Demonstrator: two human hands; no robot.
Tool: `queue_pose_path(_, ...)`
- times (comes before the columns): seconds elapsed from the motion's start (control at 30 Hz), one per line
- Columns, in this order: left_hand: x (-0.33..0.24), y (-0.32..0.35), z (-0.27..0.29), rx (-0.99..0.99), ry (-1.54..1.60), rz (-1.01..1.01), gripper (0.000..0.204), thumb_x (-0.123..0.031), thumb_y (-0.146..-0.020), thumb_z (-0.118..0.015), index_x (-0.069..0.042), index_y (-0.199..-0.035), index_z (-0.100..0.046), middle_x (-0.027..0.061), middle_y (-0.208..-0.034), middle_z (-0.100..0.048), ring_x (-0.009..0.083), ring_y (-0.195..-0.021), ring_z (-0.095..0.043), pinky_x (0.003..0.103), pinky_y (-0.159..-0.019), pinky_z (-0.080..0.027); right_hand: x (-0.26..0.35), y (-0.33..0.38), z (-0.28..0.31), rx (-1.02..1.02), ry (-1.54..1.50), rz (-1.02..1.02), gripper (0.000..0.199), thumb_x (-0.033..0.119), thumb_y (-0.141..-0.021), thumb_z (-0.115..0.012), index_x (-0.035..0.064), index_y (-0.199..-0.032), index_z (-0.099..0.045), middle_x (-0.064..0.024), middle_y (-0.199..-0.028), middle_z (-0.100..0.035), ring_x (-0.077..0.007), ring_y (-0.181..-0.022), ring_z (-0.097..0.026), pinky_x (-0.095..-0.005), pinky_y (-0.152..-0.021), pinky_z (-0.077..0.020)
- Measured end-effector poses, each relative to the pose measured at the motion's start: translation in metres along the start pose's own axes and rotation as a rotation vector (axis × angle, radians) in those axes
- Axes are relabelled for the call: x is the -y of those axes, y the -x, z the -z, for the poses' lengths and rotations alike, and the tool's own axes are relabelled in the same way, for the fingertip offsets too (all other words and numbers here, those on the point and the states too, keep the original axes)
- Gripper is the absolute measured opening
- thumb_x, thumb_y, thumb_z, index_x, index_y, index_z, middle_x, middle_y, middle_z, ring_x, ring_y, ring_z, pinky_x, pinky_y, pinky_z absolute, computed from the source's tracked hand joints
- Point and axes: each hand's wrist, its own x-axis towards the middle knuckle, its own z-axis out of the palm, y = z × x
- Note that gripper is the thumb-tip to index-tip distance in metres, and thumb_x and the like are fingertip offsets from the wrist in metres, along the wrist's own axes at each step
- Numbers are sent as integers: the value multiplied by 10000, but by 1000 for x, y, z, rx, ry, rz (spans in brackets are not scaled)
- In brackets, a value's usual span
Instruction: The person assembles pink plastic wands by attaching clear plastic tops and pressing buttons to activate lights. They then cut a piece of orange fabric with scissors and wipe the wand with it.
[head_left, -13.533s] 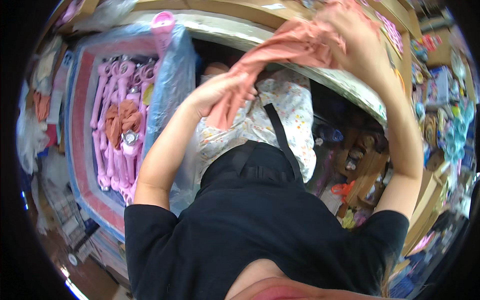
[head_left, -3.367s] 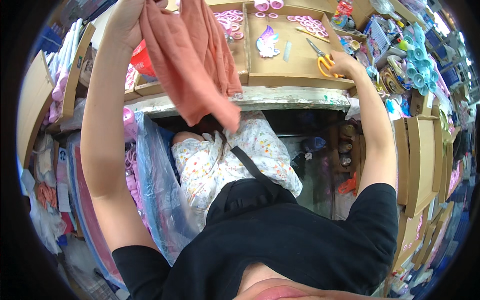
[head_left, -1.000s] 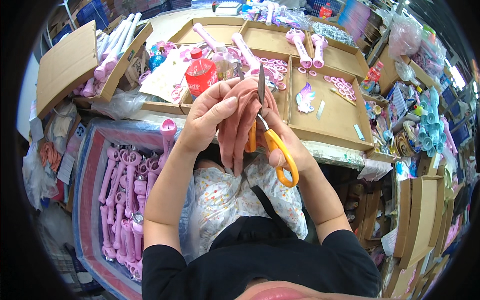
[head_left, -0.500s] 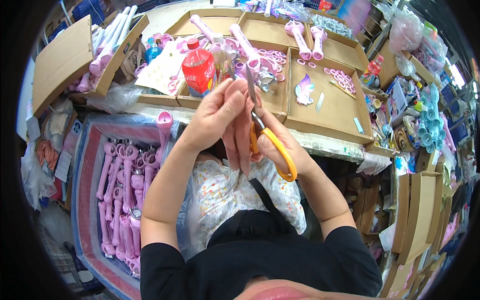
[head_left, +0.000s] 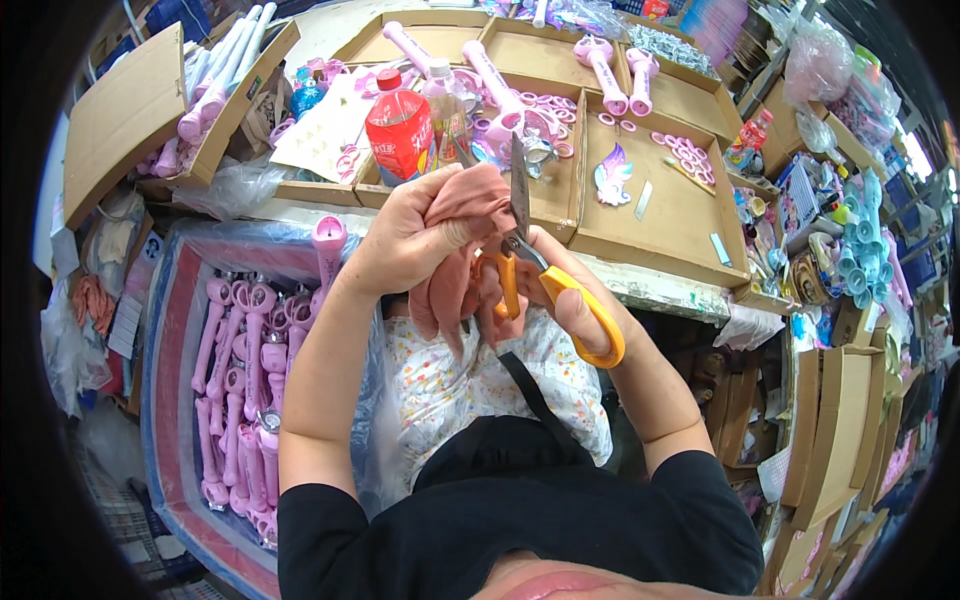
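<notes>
My left hand (head_left: 402, 238) is closed around a crumpled salmon-pink cloth (head_left: 470, 198), whose loose folds hang below the fingers. In my right hand (head_left: 575, 305) are scissors (head_left: 522, 245) with orange-yellow handles, thumb and fingers in the loops. One blade points upward along the right side of the cloth; what looks like the other blade's tip shows beyond the cloth's upper left, its middle hidden. Both hands are raised over my lap, in front of the table edge. Just beyond my left hand stands a red-labelled bottle (head_left: 400, 135).
Cardboard trays (head_left: 690, 225) on the table hold pink rings (head_left: 685, 160), pink handles (head_left: 600, 75) and a winged purple-blue piece (head_left: 612, 178). At my left, a lined bin (head_left: 180, 350) contains several pink handle-shaped parts (head_left: 255, 330). Cardboard boxes (head_left: 835, 430) are stacked at right.
The cloth has been bunched up and folded over the top of my left hand. The scissors have shifted slightly right and down, and their handles look spread wider.
</notes>
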Motion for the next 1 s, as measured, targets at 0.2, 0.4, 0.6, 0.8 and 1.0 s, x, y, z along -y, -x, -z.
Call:
queue_pose_path(0.2, 4, 2, -1, 40, 24, 62, 278, -149, -924, -656, 15, -1131, -570, 25, -965, -617, 87, -819, -582, 229, -715, -492, -7, -1, -3, -87, 67, 49, 730, 595, -918, -524, 6, -1331, -402, -22, -897, -533, -71, -728, -526, -218, -615, -432)
queue_pose_path(0.4, 6, 5, -3, 26, 42, 49, 201, -161, -943, -627, 30, -998, -596, 56, -936, -579, 100, -765, -546, 240, -677, -475, -7, 1, 7, 59, 133, -129, 909, 714, -882, -440, -44, -1375, -352, -72, -881, -568, -119, -736, -545, -249, -680, -445)
queue_pose_path(0.6, 1, 10, -3, 105, -198, 14, 193, -162, -963, -596, 27, -1000, -597, 59, -941, -580, 123, -790, -560, 261, -712, -482, -13, 9, 6, 78, 40, -138, 782, 618, -886, -565, 29, -1354, -350, -53, -914, -536, -105, -800, -532, -255, -707, -456)
queue_pose_path(0.8, 2, 10, -4, 169, -511, 41, 184, 44, -850, -537, 8, -1015, -611, 111, -919, -579, 242, -860, -587, 318, -805, -466, -7, 12, 18, 198, -31, -351, 1315, 846, -626, -622, 65, -1536, -83, -159, -1343, -434, -261, -1211, -476, -425, -1052, -335)
queue_pose_path(1.0, 6, 4, -1, 131, -782, -75, 331, 117, -726, -489, 2, -1012, -610, 144, -892, -565, 310, -815, -597, 350, -744, -497, -15, 5, 11, 51, 146, -259, 1201, 977, -586, -397, 47, -1344, -348, -66, -980, -494, -147, -838, -513, -276, -729, -438)
